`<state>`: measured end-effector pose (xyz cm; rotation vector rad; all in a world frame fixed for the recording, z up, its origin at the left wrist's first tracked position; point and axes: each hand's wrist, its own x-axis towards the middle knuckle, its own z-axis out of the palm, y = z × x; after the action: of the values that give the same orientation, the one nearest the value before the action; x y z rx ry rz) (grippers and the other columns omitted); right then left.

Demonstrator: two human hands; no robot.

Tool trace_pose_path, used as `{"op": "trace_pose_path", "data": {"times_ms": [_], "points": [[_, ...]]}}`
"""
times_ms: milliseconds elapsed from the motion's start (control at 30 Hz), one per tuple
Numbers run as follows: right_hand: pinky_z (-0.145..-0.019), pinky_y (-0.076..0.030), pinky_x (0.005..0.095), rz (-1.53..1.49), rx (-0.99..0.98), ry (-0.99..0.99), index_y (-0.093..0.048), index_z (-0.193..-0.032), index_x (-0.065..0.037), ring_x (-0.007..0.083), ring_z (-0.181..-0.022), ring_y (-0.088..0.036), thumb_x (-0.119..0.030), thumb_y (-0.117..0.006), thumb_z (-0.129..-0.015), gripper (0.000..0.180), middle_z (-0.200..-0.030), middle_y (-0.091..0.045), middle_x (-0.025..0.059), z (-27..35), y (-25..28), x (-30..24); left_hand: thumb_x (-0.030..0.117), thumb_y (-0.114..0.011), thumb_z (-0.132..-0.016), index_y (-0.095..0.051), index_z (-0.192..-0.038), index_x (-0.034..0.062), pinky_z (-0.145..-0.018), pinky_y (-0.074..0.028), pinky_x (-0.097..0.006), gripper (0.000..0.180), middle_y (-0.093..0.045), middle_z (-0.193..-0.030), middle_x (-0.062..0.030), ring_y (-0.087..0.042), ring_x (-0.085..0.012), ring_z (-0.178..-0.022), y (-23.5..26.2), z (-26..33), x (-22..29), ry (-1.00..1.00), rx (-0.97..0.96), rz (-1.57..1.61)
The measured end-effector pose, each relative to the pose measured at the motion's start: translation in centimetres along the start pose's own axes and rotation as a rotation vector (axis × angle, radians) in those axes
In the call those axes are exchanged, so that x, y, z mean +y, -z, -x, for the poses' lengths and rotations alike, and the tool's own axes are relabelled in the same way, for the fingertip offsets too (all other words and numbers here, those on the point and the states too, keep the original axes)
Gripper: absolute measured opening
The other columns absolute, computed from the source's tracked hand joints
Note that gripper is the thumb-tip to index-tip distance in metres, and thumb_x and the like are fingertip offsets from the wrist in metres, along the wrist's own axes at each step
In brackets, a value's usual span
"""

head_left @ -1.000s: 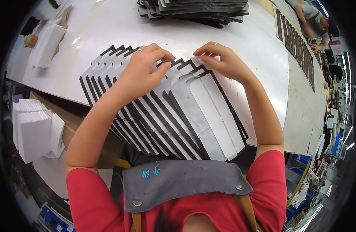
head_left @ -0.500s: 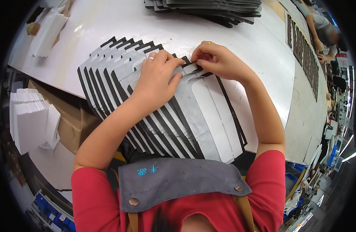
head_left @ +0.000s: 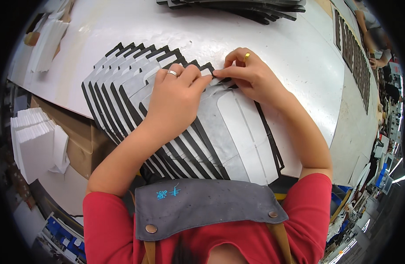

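Note:
Fanned out in front of me is an overlapping row of grey-and-white flat panels (head_left: 211, 119) with black edges. My left hand (head_left: 176, 94) rests on them with its fingers curled, its thumb and forefinger together at the black upper edge of a panel near the right end. Close beside it, my right hand (head_left: 259, 79) has thumb and forefinger closed at the same black edge, its other fingers bent. The two hands' fingertips nearly meet there. What lies under the fingers is partly hidden.
A pile of dark panels (head_left: 237, 6) lies at the table's far side. Dark strips (head_left: 354, 61) lie on the right, near another person (head_left: 378, 39). White stacked sheets (head_left: 35, 145) stand at the left by a brown carton (head_left: 75, 136); more white pieces (head_left: 48, 46) lie far left.
My right hand's forefinger has straightened toward the left hand, and its fingertips have shifted slightly left along the edge. My left fingers have come closer together. The view has shifted a little.

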<state>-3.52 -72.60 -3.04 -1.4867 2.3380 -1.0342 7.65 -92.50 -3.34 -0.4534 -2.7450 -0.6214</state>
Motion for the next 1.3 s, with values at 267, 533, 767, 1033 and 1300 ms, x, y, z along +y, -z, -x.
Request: {"op": "trace_pose_path", "data": {"times_ms": [267, 533, 767, 1033, 1300], "points": [[-0.077, -0.049, 0.032, -0.234, 0.158, -0.269, -0.068, -0.104, -0.009, 0.022, -0.09, -0.057, 0.006, -0.059, -0.083, 0.028, -0.103, -0.053, 0.0082, 0.7, -0.4, -1.1, 0.001, -0.057, -0.079, -0.066, -0.113, 0.0137, -0.076, -0.033, -0.035, 0.037, -0.054, -0.089, -0.0013, -0.048, -0.0199, -0.083, 0.4, -0.2, 0.3, 0.009, -0.058, -0.011], [-0.074, -0.05, 0.0316, 0.052, 0.13, -0.02, -0.068, -0.107, -0.007, 0.0212, -0.091, -0.057, 0.009, -0.06, -0.081, 0.032, -0.102, -0.054, 0.0078, 1.3, -0.6, -0.3, 0.0, -0.057, -0.078, -0.065, -0.115, 0.0142, -0.076, -0.033, -0.035, 0.041, -0.053, -0.091, -0.0022, -0.047, -0.0209, -0.083, 0.4, -0.3, 0.4, 0.028, -0.076, -0.013], [-0.076, -0.049, 0.0333, 0.066, 0.175, -0.041, -0.068, -0.101, -0.007, 0.0244, -0.089, -0.057, 0.006, -0.065, -0.074, 0.031, -0.094, -0.059, 0.0072, 1.2, -1.0, -0.6, 0.0, -0.058, -0.078, -0.065, -0.116, 0.0141, -0.076, -0.033, -0.035, 0.042, -0.052, -0.09, -0.0014, -0.047, -0.0206, -0.083, 0.3, -0.2, 0.3, 0.018, -0.065, -0.024], [-0.075, -0.05, 0.032, -0.177, 0.113, -0.159, -0.067, -0.104, -0.006, 0.0205, -0.088, -0.058, 0.01, -0.059, -0.078, 0.032, -0.096, -0.061, 0.0049, 1.6, -0.4, -0.9, 0.001, -0.057, -0.081, -0.064, -0.114, 0.0111, -0.076, -0.036, -0.036, 0.035, -0.053, -0.089, -0.0039, -0.049, -0.0218, -0.085, 0.3, -0.1, 0.3, 0.04, -0.048, 0.009], [-0.073, -0.049, 0.0292, -0.034, 0.032, -0.152, -0.063, -0.108, -0.005, 0.0163, -0.082, -0.059, -0.001, -0.059, -0.086, 0.023, -0.094, -0.061, 0.0067, -3.0, -0.8, -2.0, 0.003, -0.058, -0.083, -0.059, -0.111, 0.0052, -0.079, -0.039, -0.041, 0.028, -0.052, -0.1, -0.0106, -0.05, -0.0287, -0.091, 1.7, 0.6, -1.3, 0.199, 0.003, 0.174]]}}
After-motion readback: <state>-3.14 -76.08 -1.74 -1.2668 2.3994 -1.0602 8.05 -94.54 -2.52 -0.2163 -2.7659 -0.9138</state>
